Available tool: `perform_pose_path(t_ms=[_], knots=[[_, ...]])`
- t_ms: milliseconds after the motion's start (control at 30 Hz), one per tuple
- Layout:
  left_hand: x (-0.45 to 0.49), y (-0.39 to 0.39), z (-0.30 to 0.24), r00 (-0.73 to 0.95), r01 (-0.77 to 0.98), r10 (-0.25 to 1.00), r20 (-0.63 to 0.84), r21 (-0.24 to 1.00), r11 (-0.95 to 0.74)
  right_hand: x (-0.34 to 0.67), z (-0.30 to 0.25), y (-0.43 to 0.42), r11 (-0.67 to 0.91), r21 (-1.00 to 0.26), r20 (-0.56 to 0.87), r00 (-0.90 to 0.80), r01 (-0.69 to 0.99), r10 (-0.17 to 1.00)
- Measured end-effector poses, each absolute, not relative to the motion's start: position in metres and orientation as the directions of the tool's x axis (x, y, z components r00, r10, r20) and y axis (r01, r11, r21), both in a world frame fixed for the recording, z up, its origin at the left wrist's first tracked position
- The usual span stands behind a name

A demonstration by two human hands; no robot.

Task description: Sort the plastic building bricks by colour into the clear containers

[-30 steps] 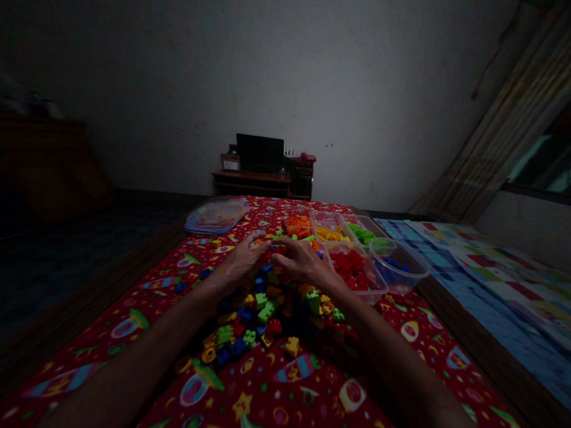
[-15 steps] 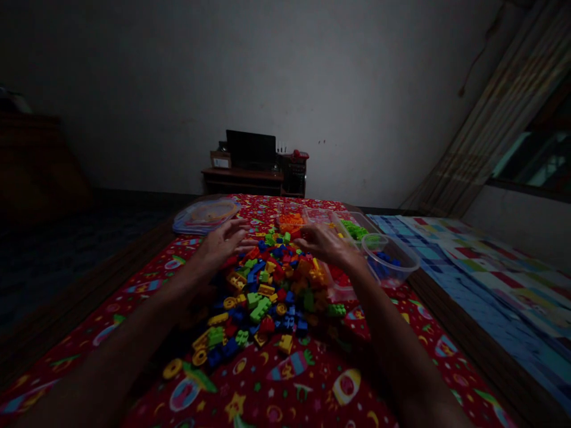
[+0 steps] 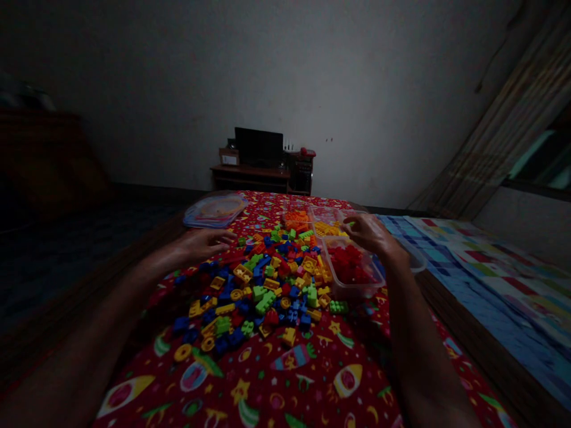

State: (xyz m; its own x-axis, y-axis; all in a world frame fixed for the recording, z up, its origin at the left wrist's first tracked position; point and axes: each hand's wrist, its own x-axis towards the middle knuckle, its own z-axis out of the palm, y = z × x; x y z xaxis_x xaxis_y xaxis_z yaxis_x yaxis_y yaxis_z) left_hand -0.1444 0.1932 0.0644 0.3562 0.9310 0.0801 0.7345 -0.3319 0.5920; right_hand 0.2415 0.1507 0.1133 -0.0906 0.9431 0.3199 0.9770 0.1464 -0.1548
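A pile of small plastic bricks (image 3: 263,285) in red, blue, green, yellow and orange is spread over a red patterned cloth (image 3: 285,380). My left hand (image 3: 203,242) lies flat and open at the pile's left edge, palm down. My right hand (image 3: 368,232) hovers over the clear tubs on the right, fingers loosely curled; whether it holds anything is too dark to tell. Under it stands a tub of red bricks (image 3: 352,267). Behind that are a tub of yellow bricks (image 3: 328,229) and a tub of orange bricks (image 3: 297,219).
A clear lid (image 3: 216,209) lies at the far left of the cloth. A blue patterned mat (image 3: 482,279) covers the floor on the right. A low wooden stand with a dark screen (image 3: 259,148) is against the far wall. Dark floor lies to the left.
Both hands were together on top of the pile, then parted: the left went out to the left edge, the right over the tubs. The bricks now lie spread wider and flatter.
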Motion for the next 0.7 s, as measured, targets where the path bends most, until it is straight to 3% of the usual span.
perform_pose_path(t_ms=[167,433,567,700], knots=[[-0.145,0.196,0.048,0.448,0.784,0.891,-0.077,0.512,-0.350,0.191,0.104,0.142,0.342,-0.211,0.358,-0.253,0.916,0.899],[-0.135,0.203,0.032,0.404,0.856,0.913,0.049,0.332,-0.396,0.145,0.060,0.149,0.479,-0.083,0.247,-0.447,0.874,0.860],[-0.135,0.203,0.038,0.298,0.884,0.945,0.133,0.337,-0.326,0.139,0.045,0.156,0.514,-0.035,0.162,-0.503,0.857,0.849],[-0.129,0.201,0.042,0.299,0.814,0.942,0.151,0.475,-0.334,0.139,0.041,0.158,0.514,-0.092,0.118,-0.503,0.853,0.856]])
